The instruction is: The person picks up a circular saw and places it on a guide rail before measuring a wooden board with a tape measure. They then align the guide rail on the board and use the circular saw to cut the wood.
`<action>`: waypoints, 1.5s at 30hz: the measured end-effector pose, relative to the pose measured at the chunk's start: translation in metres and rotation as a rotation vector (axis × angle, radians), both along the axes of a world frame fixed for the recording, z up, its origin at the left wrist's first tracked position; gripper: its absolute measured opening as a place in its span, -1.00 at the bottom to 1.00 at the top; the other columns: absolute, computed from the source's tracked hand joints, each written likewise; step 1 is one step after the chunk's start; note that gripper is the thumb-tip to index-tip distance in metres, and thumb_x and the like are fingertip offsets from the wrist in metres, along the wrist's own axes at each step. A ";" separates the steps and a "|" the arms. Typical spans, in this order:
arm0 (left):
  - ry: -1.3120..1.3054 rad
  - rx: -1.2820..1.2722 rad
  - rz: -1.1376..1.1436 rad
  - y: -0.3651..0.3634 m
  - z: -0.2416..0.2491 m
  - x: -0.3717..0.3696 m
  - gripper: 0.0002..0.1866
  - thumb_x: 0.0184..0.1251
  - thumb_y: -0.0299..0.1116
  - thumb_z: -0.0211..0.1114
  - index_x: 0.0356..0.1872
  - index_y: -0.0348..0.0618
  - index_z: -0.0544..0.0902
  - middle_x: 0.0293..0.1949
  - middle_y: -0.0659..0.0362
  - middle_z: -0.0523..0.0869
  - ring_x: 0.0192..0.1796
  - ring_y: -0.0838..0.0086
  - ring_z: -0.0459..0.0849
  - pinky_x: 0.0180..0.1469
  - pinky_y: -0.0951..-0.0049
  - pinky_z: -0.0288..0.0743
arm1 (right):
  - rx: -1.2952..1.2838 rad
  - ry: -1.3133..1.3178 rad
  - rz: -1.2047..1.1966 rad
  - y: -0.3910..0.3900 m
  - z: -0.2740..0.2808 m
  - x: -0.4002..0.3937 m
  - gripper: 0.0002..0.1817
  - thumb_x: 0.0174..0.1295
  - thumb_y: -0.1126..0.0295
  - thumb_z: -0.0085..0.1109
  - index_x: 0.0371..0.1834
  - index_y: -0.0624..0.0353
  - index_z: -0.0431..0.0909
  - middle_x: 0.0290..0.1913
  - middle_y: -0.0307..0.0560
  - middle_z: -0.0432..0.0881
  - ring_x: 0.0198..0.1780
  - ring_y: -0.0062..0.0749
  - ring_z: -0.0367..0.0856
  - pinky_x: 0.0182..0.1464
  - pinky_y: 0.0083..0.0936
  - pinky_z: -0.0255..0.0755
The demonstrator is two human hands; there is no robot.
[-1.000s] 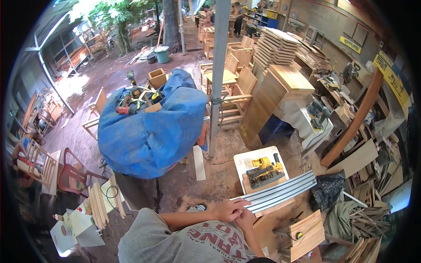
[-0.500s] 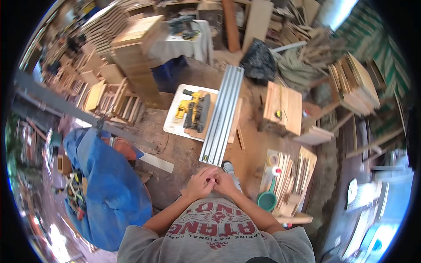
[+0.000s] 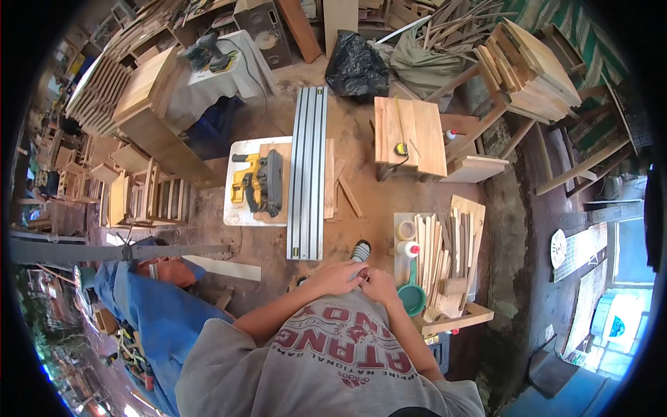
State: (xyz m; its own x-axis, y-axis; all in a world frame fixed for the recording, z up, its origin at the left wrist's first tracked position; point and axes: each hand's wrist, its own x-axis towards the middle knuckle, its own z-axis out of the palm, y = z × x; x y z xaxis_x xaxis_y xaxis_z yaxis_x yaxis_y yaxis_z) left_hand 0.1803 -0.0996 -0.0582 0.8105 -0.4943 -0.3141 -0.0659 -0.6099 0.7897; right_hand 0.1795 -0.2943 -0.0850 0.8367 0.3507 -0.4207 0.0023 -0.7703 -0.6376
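In front of my shirt, my left hand and my right hand meet with curled fingers pressed together. Whatever lies between them, if anything, is too small or hidden to name. Beyond them, a long silver guide rail lies across a board on a white-topped stand. A yellow and black circular saw rests on the board, left of the rail.
At right stand a wooden stool with a tape measure, a green dipper, a white bottle and wood strips. A blue tarp covers something at left. A black bag sits ahead.
My view has turned right, so the rail, saw and stool appear further left. Both hands stay together, appearing slightly further right in the picture.
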 end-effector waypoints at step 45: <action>0.113 -0.124 0.339 0.284 -0.121 1.018 -0.62 0.39 -0.12 0.22 0.11 -0.07 0.68 -0.01 0.01 0.78 0.04 0.13 0.75 0.10 0.19 0.58 | 0.404 0.153 -0.251 0.176 -0.112 1.036 -0.82 0.33 0.37 0.28 -0.15 0.25 0.73 -0.37 -0.28 0.71 -0.32 -0.62 0.62 -0.22 -0.61 0.50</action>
